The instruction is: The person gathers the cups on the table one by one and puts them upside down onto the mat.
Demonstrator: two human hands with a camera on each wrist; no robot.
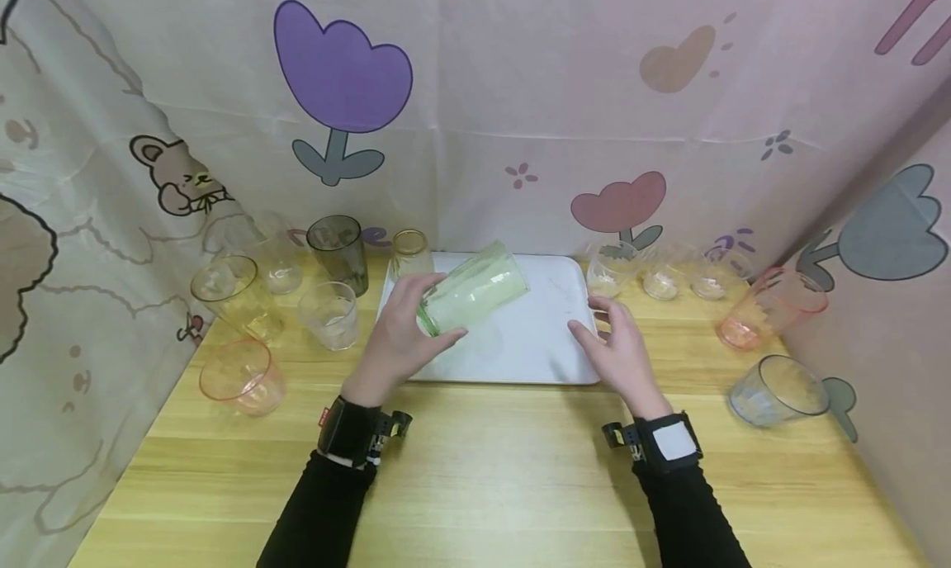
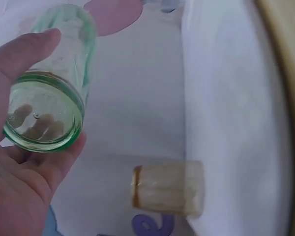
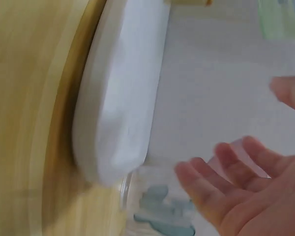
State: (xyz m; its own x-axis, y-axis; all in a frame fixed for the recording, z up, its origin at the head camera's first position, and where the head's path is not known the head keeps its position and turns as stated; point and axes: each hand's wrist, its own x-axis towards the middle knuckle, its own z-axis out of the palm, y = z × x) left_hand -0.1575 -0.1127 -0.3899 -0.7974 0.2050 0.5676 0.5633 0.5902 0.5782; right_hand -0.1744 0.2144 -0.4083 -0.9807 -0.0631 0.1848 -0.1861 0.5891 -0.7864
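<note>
My left hand [image 1: 397,333] grips a pale green glass [image 1: 479,289], tilted on its side over the white tray [image 1: 531,345]. In the left wrist view the thumb lies along one side of the green glass [image 2: 64,59], and fingers show through its round base. The mouth of the glass points up and to the right in the head view. Beside the tray's right end is my right hand [image 1: 620,349], holding nothing, with thumb and fingers apart. Its fingers [image 3: 226,184] are loosely bent in the right wrist view.
A small amber-rimmed glass [image 1: 411,256] stands at the tray's back left corner. Left of the tray are a dark glass [image 1: 342,258], a yellow glass [image 1: 245,300], a pink glass [image 1: 245,378] and clear ones. At right are several clear glasses [image 1: 664,275], an orange glass [image 1: 765,312] and a grey-blue glass [image 1: 776,395].
</note>
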